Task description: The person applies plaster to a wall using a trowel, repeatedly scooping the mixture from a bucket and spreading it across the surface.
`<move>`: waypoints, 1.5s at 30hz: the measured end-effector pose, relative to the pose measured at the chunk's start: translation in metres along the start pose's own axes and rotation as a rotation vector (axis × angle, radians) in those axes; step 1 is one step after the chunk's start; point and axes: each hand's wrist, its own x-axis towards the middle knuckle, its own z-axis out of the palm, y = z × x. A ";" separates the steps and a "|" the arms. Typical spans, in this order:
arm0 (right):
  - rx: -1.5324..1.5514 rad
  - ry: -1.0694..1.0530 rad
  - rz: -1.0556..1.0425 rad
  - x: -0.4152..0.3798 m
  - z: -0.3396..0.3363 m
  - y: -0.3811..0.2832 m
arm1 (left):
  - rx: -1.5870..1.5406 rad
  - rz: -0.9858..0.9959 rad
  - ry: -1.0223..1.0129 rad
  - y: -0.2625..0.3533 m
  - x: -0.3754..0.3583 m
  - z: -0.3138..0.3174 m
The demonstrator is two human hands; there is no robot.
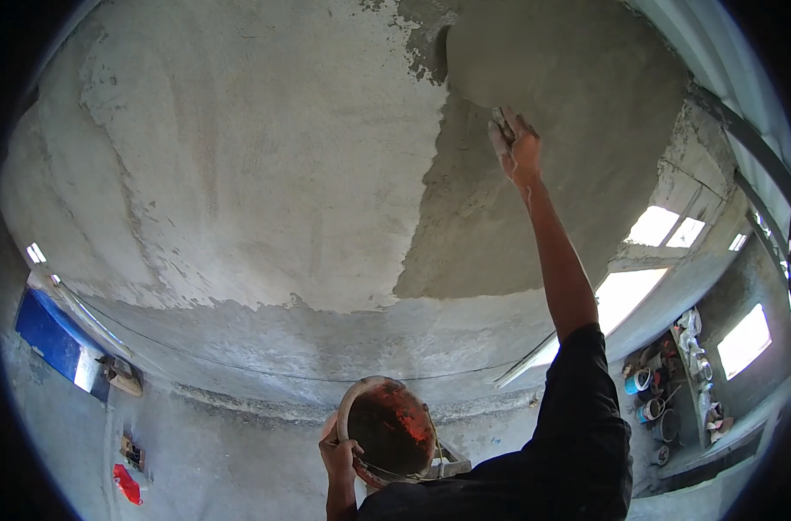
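Note:
My right hand (521, 156) is raised high at the end of an outstretched arm, its fingers closed at the lower edge of a broad, smooth grey plate with a rounded edge (491, 69). The plate lies against the wet plaster (586, 104) and nearly matches its colour; its handle, if any, cannot be made out. Low in front of my body, my left hand (339, 451) grips the side of a bucket (354, 404), thumb near the rim. The bucket is tilted, and its reddish-orange inner wall is smeared with dark grey mortar.
Paler dry plaster (274, 156) covers the wall to the left. A thin cable (282, 365) runs across its lower part. Several buckets (643, 382) stand at the right, near a cluttered shelf (704, 373). A red item (127, 484) lies on the floor at the left, near a blue door (48, 334).

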 end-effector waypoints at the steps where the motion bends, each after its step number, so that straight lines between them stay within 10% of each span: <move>1: -0.140 -0.032 0.012 0.003 -0.003 -0.006 | -0.001 0.000 -0.001 0.000 0.000 0.001; 5: -0.403 0.108 -0.181 -0.015 0.031 0.017 | 0.065 -0.006 -0.011 -0.002 0.002 0.000; 12: -0.281 -0.352 -0.162 -0.097 0.053 0.029 | 0.020 -0.032 -0.013 -0.002 0.003 0.000; 19: -0.370 0.069 -0.118 -0.006 0.015 0.012 | 0.025 -0.006 -0.004 -0.002 0.003 0.001; 34: -0.421 -0.231 -0.111 -0.114 0.031 0.055 | 0.009 -0.056 -0.021 0.000 0.001 0.001; 45: -0.345 -0.040 -0.093 0.008 0.001 0.021 | 0.041 0.004 0.014 0.005 -0.003 0.008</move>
